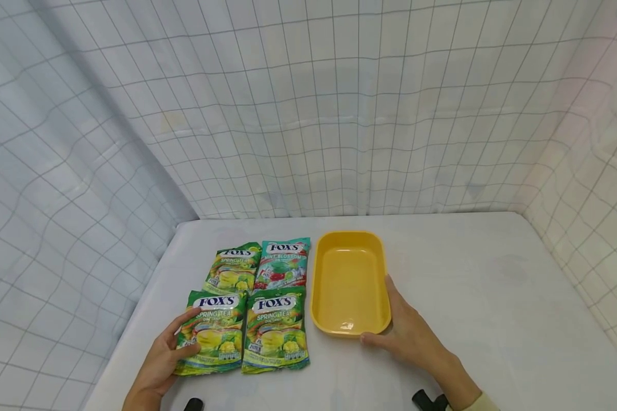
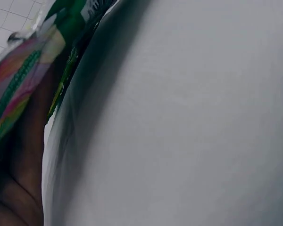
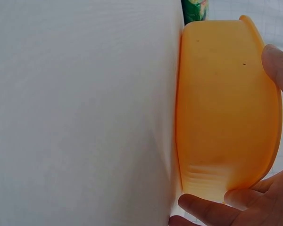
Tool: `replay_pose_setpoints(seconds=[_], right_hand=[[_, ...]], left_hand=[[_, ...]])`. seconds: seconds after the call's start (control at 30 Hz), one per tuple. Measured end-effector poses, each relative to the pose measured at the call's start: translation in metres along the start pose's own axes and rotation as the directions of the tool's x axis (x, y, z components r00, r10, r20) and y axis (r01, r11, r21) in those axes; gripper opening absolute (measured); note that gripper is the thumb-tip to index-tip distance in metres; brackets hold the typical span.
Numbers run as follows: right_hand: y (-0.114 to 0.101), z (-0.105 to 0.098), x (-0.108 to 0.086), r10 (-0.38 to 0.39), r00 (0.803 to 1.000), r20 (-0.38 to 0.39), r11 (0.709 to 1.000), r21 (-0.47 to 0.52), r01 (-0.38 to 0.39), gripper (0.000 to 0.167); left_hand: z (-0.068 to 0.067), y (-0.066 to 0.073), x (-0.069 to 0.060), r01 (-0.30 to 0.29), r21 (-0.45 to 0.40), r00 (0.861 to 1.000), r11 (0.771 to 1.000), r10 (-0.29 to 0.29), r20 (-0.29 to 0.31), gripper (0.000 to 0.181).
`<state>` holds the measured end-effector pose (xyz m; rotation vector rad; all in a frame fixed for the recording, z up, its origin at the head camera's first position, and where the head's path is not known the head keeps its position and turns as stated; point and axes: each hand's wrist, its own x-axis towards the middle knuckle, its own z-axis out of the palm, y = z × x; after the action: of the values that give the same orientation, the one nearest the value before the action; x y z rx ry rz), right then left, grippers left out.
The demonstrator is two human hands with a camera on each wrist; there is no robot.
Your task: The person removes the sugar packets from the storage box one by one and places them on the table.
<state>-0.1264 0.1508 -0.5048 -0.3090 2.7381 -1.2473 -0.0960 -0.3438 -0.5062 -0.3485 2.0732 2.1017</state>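
Observation:
In the head view my left hand (image 1: 159,359) grips the left side of the front-left green FOX'S Spring Tea candy bag (image 1: 218,337), its thumb and a finger lying over the bag's front. The left wrist view shows part of that bag (image 2: 19,84) close up beside the hand (image 2: 23,174). My right hand (image 1: 411,331) holds the near right corner of a yellow rectangular tray (image 1: 349,285), thumb at the near rim and fingers along the right side. Nothing lies inside the tray. From the right wrist, the tray's outer wall (image 3: 221,103) rests on the table, fingers around its corner.
A second Spring Tea bag (image 1: 275,337) lies right of the held one. Behind are another Spring Tea bag (image 1: 233,268) and a teal Mint Blossom bag (image 1: 283,265). White table (image 1: 468,297); checked curtains (image 1: 339,114) hang behind and at both sides.

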Motion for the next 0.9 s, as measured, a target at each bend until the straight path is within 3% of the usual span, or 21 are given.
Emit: replay_pose_setpoints(seconds=[0.2,0.37,0.63,0.9], right_hand=[[0.0,0.0,0.0,0.004,1.0,0.004,1.0,-0.012,-0.004,0.14],[0.0,-0.001,0.0,-0.006,1.0,-0.004,1.0,-0.014,0.006,0.14],[0.0,0.0,0.0,-0.014,1.0,-0.01,1.0,0.001,0.014,0.14],[-0.001,0.0,-0.001,-0.017,1.0,-0.015,1.0,-0.003,0.017,0.139]], left_hand=[[0.007,0.002,0.0,0.068,0.095,0.996,0.993,-0.063,-0.057,0.083],[0.013,0.005,0.002,0.089,0.275,0.995,0.957,-0.074,-0.062,0.09],[0.016,0.009,-0.001,0.051,0.378,0.999,0.925,-0.042,-0.031,0.103],[0.009,0.015,0.0,-0.016,0.513,0.998,0.859,-0.016,0.058,0.096]])
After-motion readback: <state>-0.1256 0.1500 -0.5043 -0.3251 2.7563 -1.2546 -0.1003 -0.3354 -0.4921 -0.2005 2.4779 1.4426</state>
